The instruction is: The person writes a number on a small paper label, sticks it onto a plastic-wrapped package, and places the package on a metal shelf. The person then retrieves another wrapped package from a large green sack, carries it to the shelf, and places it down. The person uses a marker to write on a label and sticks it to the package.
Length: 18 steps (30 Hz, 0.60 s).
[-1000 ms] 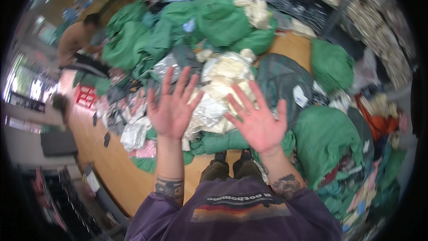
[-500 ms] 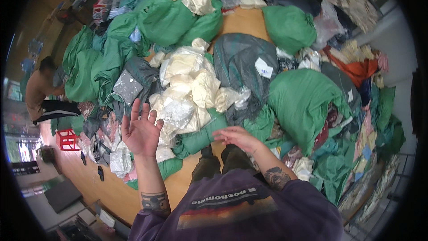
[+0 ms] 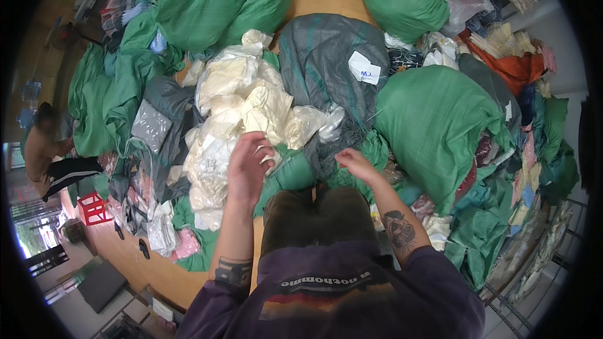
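My left hand (image 3: 249,167) hovers over the near right part of a heap of cream garments in clear plastic bags (image 3: 232,100), its fingers loosely bent and apart. It appears to hold nothing. My right hand (image 3: 357,165) is raised in front of my thighs, near the lower end of a dark grey woven sack (image 3: 330,56). Its fingers are half curled, with nothing visible in them. A white paper label with handwriting (image 3: 364,68) lies on that sack. Beneath and between my hands runs a rolled green sack (image 3: 286,176).
A bulging green sack (image 3: 440,125) stands at my right; more green sacks (image 3: 198,9) are piled far left, another (image 3: 402,3) far right. A person (image 3: 44,150) sits at the left edge near a red plastic stool (image 3: 94,208). Slippers (image 3: 144,249) lie on the floor.
My left hand has turned from palm-up spread to loosely bent and shifted right. My right hand has moved slightly right and up, fingers more curled. The view has tilted and moved closer to the heap.
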### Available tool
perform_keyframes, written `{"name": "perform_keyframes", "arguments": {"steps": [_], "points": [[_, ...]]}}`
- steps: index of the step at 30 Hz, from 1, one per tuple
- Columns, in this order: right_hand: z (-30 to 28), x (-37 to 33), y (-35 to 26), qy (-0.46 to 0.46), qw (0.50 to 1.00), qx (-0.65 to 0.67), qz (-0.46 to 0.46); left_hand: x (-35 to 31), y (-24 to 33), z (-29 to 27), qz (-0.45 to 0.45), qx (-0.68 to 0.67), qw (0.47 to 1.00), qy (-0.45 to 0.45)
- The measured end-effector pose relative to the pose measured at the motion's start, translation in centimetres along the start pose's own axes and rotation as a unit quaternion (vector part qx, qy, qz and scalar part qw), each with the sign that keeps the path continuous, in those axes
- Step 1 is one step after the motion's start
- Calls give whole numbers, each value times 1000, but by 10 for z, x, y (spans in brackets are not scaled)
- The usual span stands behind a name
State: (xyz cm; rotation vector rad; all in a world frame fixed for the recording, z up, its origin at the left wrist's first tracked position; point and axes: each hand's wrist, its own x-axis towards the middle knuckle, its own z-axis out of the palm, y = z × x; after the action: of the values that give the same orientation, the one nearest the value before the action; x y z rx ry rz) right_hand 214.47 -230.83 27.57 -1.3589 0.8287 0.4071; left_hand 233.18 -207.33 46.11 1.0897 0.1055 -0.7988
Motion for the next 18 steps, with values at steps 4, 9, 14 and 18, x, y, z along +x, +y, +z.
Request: {"name": "perform_keyframes", "arguments": {"steps": [4,9,14,18], "points": [[-19,138,49,59,994,86,-15,138,-131,-30,-12,227,973,35],[-18,331,119,113,921,368,-53,304,-331,-85,-22,194,980,42],[-46,472,153,210,898,377,-87,441,-458,-129,-63,185,981,16],[-62,588,190,349,880,202,-249,560,-568,-238,-5,357,934,-29]]}}
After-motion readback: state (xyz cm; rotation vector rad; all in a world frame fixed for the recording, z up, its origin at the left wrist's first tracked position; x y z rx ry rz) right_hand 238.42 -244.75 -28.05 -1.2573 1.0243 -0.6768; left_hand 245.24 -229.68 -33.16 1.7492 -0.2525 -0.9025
